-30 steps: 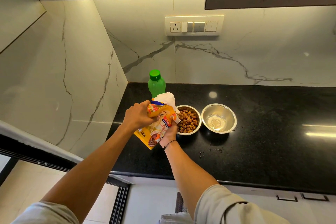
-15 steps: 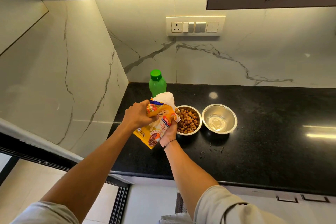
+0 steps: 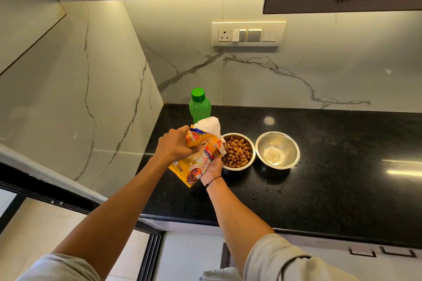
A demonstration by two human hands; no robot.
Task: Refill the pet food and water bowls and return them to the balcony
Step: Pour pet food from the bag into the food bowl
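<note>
- While we are standing at the black counter, our left hand is gripping the upper part of the yellow pet food bag, fingers curled over its folded top edge.
- Our right hand is holding the same bag from below and from its right side, fingers wrapped around the lower body; a thin dark band is sitting on that wrist.
- Between the two hands the bag is tilting, its white inner flap sticking up just above the left hand; whether the bag's lower corner is touching the counter we cannot tell.
- Just to the right of our right hand, a steel food bowl is sitting on the counter, holding brown kibble nearly to its rim.
- Further right of that, just beside it, a steel water bowl is standing upright; we are seeing what looks like a little clear liquid at its bottom.
- Beyond our left hand, toward the wall corner, a green bottle with its green cap on is standing upright, its lower part hiding behind the bag's flap.
- Nearer us than the bowls, to the right of our right forearm, small scattered droplets or crumbs are lying on the counter.
- High on the marble wall beyond both hands, a switch plate with one socket is showing.
</note>
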